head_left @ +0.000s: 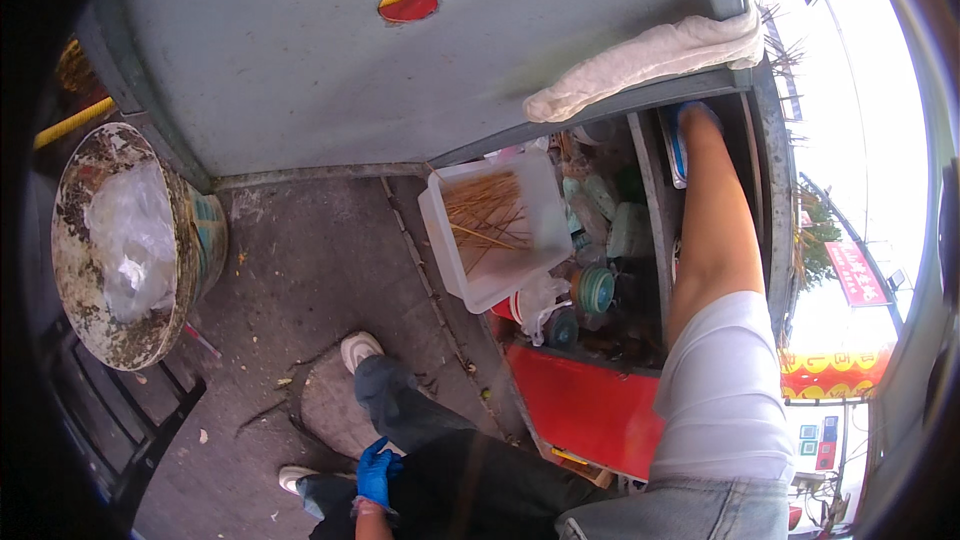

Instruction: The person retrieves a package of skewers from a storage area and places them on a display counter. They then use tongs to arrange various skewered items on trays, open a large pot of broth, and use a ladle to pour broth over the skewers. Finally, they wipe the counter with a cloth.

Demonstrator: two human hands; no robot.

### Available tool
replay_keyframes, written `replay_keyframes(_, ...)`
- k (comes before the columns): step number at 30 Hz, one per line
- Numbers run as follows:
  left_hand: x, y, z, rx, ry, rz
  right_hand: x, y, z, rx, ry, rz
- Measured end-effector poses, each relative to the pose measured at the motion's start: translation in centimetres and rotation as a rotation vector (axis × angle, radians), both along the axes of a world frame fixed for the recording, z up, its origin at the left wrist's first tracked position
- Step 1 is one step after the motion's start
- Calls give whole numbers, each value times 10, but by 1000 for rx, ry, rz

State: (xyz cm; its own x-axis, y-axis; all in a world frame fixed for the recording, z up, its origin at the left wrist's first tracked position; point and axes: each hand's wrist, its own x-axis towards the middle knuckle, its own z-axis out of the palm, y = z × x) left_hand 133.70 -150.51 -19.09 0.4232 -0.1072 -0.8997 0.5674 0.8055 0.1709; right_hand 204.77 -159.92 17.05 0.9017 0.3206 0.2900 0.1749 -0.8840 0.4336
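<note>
My right arm stretches into a dark compartment of the grey metal stall, and my blue-gloved right hand [697,111] is mostly hidden at its far end. Beside that hand lies the edge of a metal tray [679,176] with blue on it; whether I grip it cannot be told. My left hand [377,471], also in a blue glove, hangs by the black apron [480,487] with its fingers partly spread and nothing visible in them. A white plastic bin [551,232] holds many thin bamboo skewers [487,214], at the edge of the open lower shelf.
A white cloth [645,64] hangs over the stall's metal rail. Plastic bags [544,300] and tape-like rolls [596,289] crowd the shelf above a red panel [585,405]. A stained round container [75,240] holds clear plastic near a black metal frame [157,427].
</note>
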Motion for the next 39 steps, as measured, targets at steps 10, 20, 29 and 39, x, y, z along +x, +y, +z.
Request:
replay_keyframes(10,6,-1,4,-30,8,43,4,-3,-1,22,3,-25)
replay_keyframes(20,10,3,5,-2,-76,-14,-2,-5,3,42,11,-24)
replay_keyframes(29,18,9,6,-4,0,28,-10,-13,2,125,50,-33)
replay_keyframes(39,17,6,-4,-6,-6,2,7,-33,-9,-172,-95,84)
